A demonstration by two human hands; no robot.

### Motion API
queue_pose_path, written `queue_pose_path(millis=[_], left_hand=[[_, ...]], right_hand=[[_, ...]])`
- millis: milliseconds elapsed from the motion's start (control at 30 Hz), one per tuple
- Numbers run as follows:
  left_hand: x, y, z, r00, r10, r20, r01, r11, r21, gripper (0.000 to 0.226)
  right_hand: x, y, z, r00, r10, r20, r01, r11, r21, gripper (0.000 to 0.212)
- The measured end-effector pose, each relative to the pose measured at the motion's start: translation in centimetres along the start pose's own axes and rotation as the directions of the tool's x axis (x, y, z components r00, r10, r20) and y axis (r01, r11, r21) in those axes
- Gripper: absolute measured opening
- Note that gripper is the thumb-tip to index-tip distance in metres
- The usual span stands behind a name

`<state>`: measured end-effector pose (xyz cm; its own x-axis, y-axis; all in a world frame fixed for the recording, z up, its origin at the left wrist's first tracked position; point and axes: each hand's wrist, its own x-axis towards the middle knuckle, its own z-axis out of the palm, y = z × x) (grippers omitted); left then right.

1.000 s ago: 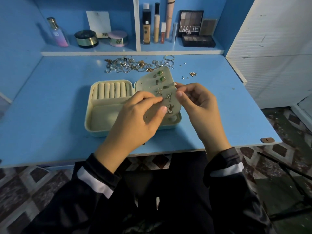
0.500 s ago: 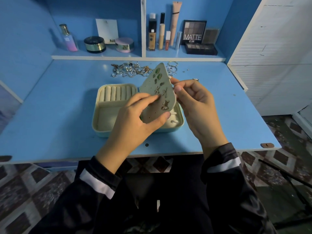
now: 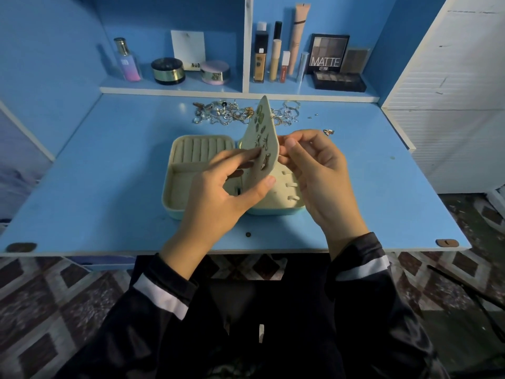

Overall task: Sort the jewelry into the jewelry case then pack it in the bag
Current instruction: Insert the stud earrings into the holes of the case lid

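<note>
An open pale green jewelry case (image 3: 175, 198) lies on the blue desk (image 3: 109, 165), cream-lined with ring rolls at its back left. Its cream earring panel (image 3: 263, 132) stands almost upright, edge-on to me, with several earrings pinned on its left face. My left hand (image 3: 218, 198) grips the panel's lower part between thumb and fingers. My right hand (image 3: 314, 170) pinches at the panel's right edge from behind; what its fingertips hold is hidden. A pile of loose jewelry (image 3: 226, 113) lies behind the case, and one gold earring (image 3: 328, 131) sits to the right.
A shelf behind the desk carries a perfume bottle (image 3: 127, 60), two round jars (image 3: 168, 71), several makeup tubes (image 3: 276, 58) and eyeshadow palettes (image 3: 338, 80). A white cabinet (image 3: 451, 91) borders the desk on the right. No bag is in view.
The earring panel has swung up from lying nearly flat over the case's right half to standing almost upright. Both hands rose with it, and the case's right half now shows.
</note>
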<state>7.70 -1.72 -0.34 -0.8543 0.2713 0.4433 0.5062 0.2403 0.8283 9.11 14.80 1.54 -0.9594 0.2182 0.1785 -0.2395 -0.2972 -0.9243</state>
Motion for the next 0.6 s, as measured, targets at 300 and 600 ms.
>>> queue_pose_path(millis=[300,600], left_hand=[[0.0,-0.2,-0.4,0.999,-0.051,0.017,0.053,0.989,-0.139,0.045],[0.0,-0.4,-0.7,0.995,-0.097,0.04,0.103,0.963,-0.248,0.044]], right_hand=[[-0.3,1.3,0.4,0.995,0.062,-0.074,-0.062,0.998,0.001,0.012],[-0.3,1.8,0.8,0.996,0.086,-0.028,-0.085,0.996,0.042,0.011]])
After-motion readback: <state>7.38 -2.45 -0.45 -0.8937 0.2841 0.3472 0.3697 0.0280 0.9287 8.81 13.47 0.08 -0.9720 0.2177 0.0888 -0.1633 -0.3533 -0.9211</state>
